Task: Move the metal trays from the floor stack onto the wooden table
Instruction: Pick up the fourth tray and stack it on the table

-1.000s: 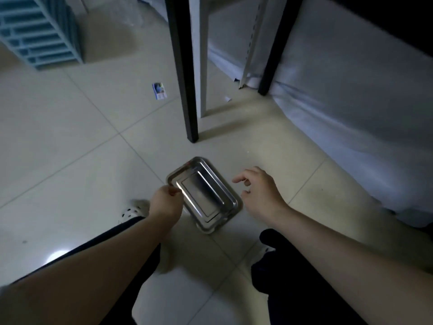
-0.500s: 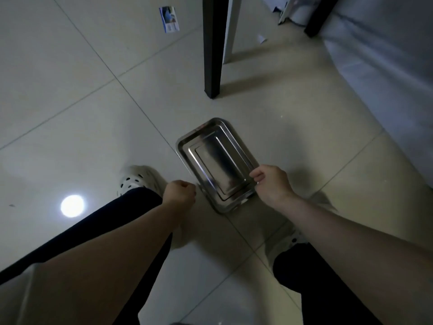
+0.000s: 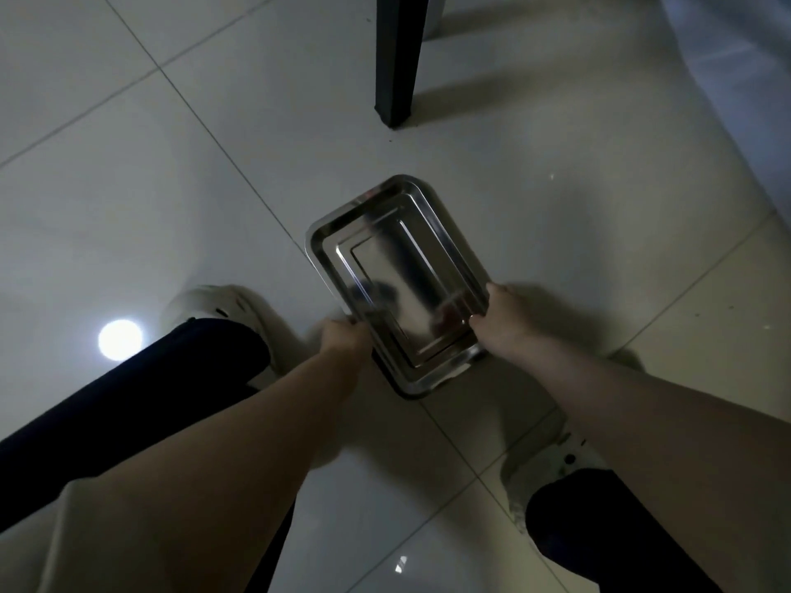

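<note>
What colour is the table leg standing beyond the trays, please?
Black, clearest in the head view: the table leg stands dark against pale tiles.

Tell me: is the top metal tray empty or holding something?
Empty. The top metal tray shows only bare, reflective steel inside, held by left hand and right hand.

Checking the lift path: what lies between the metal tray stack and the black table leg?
Head view: only bare tiled floor between the rectangular metal trays and black table leg.
</note>
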A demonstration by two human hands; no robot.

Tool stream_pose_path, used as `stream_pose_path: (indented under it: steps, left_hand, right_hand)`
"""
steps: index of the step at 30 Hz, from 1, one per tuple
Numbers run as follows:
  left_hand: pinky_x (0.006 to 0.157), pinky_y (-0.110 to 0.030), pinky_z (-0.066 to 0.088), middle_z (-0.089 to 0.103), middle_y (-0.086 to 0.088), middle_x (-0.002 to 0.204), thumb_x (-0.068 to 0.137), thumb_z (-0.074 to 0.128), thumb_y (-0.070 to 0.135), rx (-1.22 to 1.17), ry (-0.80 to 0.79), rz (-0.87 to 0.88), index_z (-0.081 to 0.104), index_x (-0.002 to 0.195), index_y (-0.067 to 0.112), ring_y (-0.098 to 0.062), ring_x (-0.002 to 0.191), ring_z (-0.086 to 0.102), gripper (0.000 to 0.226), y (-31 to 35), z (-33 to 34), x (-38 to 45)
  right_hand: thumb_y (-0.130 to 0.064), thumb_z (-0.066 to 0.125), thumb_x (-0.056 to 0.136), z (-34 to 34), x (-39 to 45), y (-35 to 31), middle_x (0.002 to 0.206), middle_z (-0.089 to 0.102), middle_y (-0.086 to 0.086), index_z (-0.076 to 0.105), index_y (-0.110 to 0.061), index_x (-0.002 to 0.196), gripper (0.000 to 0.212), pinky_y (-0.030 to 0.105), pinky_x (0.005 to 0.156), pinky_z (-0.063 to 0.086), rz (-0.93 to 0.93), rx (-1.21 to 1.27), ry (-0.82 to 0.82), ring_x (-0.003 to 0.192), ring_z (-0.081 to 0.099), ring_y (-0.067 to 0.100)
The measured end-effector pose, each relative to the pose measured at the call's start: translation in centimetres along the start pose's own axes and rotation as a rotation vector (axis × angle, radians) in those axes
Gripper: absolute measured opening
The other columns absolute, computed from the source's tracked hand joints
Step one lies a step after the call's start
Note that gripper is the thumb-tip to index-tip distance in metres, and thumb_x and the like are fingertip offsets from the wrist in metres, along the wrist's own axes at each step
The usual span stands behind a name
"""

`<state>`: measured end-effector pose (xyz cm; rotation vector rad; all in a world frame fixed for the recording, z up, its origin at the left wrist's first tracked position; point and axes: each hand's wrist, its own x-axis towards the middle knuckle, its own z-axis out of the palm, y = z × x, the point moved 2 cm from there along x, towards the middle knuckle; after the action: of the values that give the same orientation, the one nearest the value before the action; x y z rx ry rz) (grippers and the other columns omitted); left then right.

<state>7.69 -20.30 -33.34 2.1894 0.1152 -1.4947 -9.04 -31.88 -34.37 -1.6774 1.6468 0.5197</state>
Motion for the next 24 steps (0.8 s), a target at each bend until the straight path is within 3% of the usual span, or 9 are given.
stream_pose_path:
  steps: [2, 5, 8, 11, 14, 16, 18, 21, 24]
  left_hand:
    - [0.052, -0.027, 0.043, 0.045, -0.005, 0.062, 0.099, 0.048, 0.011, -0.032, 0.011, -0.019, 0.059, 0.116, -0.012, -0.019, 0.056, 0.045, 0.030, -0.2, 0.4, 0.4]
    - [0.078, -0.039, 0.050, 0.059, -0.014, 0.076, 0.098, 0.048, 0.005, -0.106, -0.020, -0.064, 0.058, 0.119, -0.013, -0.028, 0.076, 0.059, 0.030, -0.5, 0.9, 1.2]
    - [0.073, -0.031, 0.040, 0.055, -0.009, 0.074, 0.096, 0.051, 0.006, -0.147, -0.045, -0.103, 0.060, 0.119, -0.008, -0.025, 0.080, 0.054, 0.029, -1.0, 1.5, 2.1]
    - [0.075, -0.032, 0.043, 0.058, -0.010, 0.076, 0.095, 0.052, 0.007, -0.168, -0.050, -0.118, 0.062, 0.116, -0.007, -0.026, 0.084, 0.056, 0.028, -1.3, 1.7, 2.5]
    - [0.077, -0.031, 0.042, 0.053, -0.006, 0.071, 0.097, 0.049, 0.007, -0.173, -0.031, -0.123, 0.061, 0.118, -0.005, -0.021, 0.070, 0.053, 0.027, -1.3, 1.7, 2.5]
    - [0.079, -0.031, 0.043, 0.051, -0.005, 0.070, 0.097, 0.048, 0.006, -0.191, -0.012, -0.125, 0.061, 0.118, -0.005, -0.021, 0.070, 0.052, 0.027, -1.2, 1.8, 2.6]
    - [0.080, -0.034, 0.045, 0.051, -0.006, 0.070, 0.096, 0.049, 0.005, -0.215, 0.000, -0.132, 0.061, 0.117, -0.006, -0.025, 0.083, 0.054, 0.026, -1.2, 1.9, 2.6]
    - [0.088, -0.036, 0.051, 0.054, -0.008, 0.071, 0.095, 0.050, 0.003, -0.224, 0.005, -0.135, 0.062, 0.112, -0.007, -0.028, 0.088, 0.057, 0.024, -1.2, 2.0, 2.7]
    - [0.095, -0.049, 0.052, 0.059, -0.013, 0.076, 0.093, 0.050, 0.002, -0.222, -0.017, -0.121, 0.065, 0.093, -0.004, -0.033, 0.090, 0.062, 0.016, -1.2, 2.0, 2.6]
  right_hand:
    - [-0.019, 0.063, 0.088, 0.1, 0.9, 0.3, 0.149, 0.037, 0.017, 0.028, -0.006, 0.148, 0.071, 0.047, 0.112, 0.036, 0.031, -0.016, -0.033, 0.135, 0.038, 0.035]
    - [-0.022, 0.065, 0.088, 0.3, 2.0, 0.5, 0.153, 0.030, 0.018, 0.022, -0.003, 0.151, 0.078, 0.044, 0.115, 0.032, 0.056, -0.044, -0.068, 0.139, 0.032, 0.036]
    - [-0.022, 0.063, 0.089, 0.6, 2.6, 0.5, 0.153, 0.030, 0.018, 0.025, -0.003, 0.150, 0.075, 0.045, 0.114, 0.034, 0.069, -0.045, -0.094, 0.139, 0.034, 0.036]
    - [-0.022, 0.062, 0.090, 0.8, 3.0, 0.6, 0.150, 0.032, 0.016, 0.033, -0.004, 0.147, 0.066, 0.042, 0.111, 0.037, 0.071, -0.076, -0.071, 0.135, 0.038, 0.034]
    - [-0.020, 0.061, 0.089, 1.0, 3.4, 0.7, 0.144, 0.032, 0.014, 0.040, -0.006, 0.141, 0.058, 0.041, 0.107, 0.040, 0.081, -0.087, -0.035, 0.127, 0.044, 0.033]
    - [-0.017, 0.060, 0.090, 1.2, 3.5, 0.8, 0.144, 0.030, 0.014, 0.040, -0.006, 0.141, 0.056, 0.038, 0.105, 0.039, 0.079, -0.087, -0.031, 0.126, 0.044, 0.032]
    - [-0.015, 0.060, 0.089, 1.2, 3.5, 0.9, 0.145, 0.029, 0.014, 0.037, -0.005, 0.143, 0.060, 0.038, 0.105, 0.039, 0.077, -0.082, -0.027, 0.128, 0.042, 0.032]
    - [-0.018, 0.065, 0.085, 0.8, 3.6, 1.2, 0.144, 0.033, 0.013, 0.039, -0.006, 0.144, 0.066, 0.040, 0.106, 0.040, 0.092, -0.042, -0.033, 0.129, 0.042, 0.032]
    - [-0.021, 0.067, 0.077, 0.4, 3.5, 1.3, 0.136, 0.042, 0.012, 0.050, -0.006, 0.133, 0.060, 0.041, 0.102, 0.046, 0.126, -0.002, -0.025, 0.121, 0.048, 0.032]
